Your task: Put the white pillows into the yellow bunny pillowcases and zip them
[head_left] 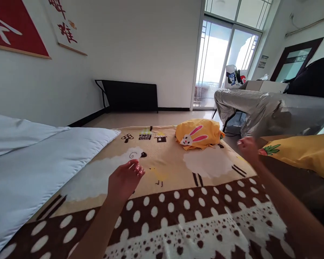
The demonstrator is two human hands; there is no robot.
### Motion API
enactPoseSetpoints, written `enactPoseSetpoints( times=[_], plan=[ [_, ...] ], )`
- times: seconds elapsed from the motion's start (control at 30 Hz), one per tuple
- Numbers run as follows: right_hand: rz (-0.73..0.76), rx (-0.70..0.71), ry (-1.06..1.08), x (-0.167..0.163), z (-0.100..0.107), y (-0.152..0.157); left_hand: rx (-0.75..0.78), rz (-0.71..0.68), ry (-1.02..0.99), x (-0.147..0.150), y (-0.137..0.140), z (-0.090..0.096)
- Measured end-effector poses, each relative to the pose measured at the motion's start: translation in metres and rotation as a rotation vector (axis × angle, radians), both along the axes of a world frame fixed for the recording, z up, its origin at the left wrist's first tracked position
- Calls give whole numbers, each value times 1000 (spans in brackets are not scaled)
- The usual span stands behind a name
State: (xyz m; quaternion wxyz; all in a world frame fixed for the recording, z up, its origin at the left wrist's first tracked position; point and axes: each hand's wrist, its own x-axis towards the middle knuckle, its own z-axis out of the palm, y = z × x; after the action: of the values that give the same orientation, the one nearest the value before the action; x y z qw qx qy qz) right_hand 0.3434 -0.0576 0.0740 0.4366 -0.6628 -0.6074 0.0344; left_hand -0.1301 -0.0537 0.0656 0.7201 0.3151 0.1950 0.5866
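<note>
My left hand hovers above the middle of a printed blanket, its fingers bent with a gap to the thumb. Nothing shows in it. My right hand is raised near the blanket's right edge, its fingers curled in, with no object visible in them. The blanket lies spread out, with sheep, a chick and a brown polka-dot band on it. At its far side sits a bunched yellow cloth bundle with a rabbit face, just left of my right hand and apart from it.
White pillows or bedding lie along the left side. A yellow fabric piece with a carrot print rests at the right. Behind it stands a plastic-covered table with a black bag. A black folded panel leans on the back wall.
</note>
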Motion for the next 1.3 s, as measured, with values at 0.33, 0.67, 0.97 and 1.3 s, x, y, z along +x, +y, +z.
enactPoseSetpoints(
  times=[0.33, 0.67, 0.97, 1.3],
  plan=[
    [-32, -248, -597, -152, -89, 121, -3, 12, -93, -23, -3, 1],
    [-51, -212, -686, -133, -32, 121, -13, -5, -173, -29, -2, 1],
    [-17, -218, -782, -165, -17, 123, 22, -51, -205, -27, -13, 5],
    [18, -392, -804, -215, -38, 176, -29, -13, -122, -24, -1, -10]
  ],
)
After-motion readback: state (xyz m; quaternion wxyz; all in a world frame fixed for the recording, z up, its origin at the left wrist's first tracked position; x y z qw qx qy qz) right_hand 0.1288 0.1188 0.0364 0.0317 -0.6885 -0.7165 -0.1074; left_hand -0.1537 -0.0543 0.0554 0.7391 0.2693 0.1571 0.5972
